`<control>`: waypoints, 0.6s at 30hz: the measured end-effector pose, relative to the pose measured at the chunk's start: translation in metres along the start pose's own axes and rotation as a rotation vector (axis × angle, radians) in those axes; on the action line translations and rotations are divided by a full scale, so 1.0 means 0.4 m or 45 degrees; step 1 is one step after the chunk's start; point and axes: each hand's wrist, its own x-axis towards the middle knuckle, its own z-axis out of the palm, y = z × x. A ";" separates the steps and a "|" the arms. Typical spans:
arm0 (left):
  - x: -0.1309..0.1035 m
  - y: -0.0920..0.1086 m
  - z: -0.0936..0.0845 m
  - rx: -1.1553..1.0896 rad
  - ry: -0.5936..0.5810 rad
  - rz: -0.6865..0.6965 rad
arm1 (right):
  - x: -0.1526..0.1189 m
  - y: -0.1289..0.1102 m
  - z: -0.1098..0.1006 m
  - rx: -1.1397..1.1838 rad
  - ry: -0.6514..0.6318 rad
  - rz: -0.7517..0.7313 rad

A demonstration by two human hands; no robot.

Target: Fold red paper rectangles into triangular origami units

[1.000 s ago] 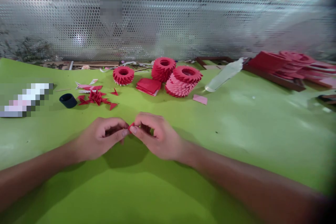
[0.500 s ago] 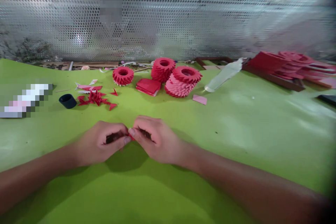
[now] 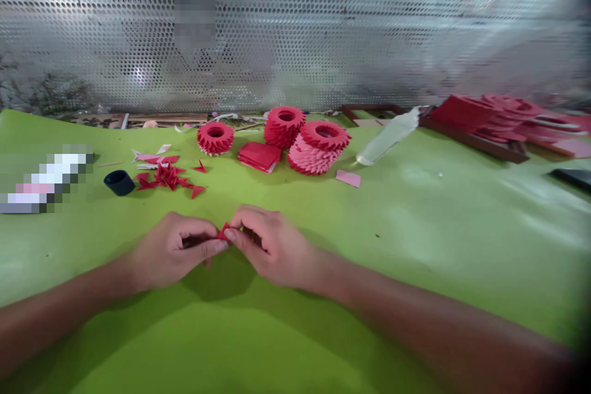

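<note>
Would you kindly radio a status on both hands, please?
Left hand, right hand: both pinching small folded red paper piece. Spiky red folded-paper pile beyond, not obstructing.

A small red paper piece (image 3: 224, 231), pointed corner up, is pinched by left hand (image 3: 168, 252) and right hand (image 3: 281, 251).

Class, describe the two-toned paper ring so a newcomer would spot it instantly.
On the green table, beyond the right hand, find three spiky paper rings near the perforated wall. Take the rightmost ring, beside the pale tube. It alone has a broad pink band beneath its red top.
</note>
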 end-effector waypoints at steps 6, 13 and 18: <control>-0.001 0.008 0.004 0.062 0.008 0.054 | 0.004 0.007 0.000 -0.036 0.009 0.007; 0.027 -0.021 -0.045 -0.213 0.426 -0.366 | 0.019 0.016 -0.029 -0.153 -0.019 0.225; 0.046 -0.041 -0.077 -0.537 0.442 -0.431 | 0.022 0.011 -0.036 -0.245 -0.091 0.301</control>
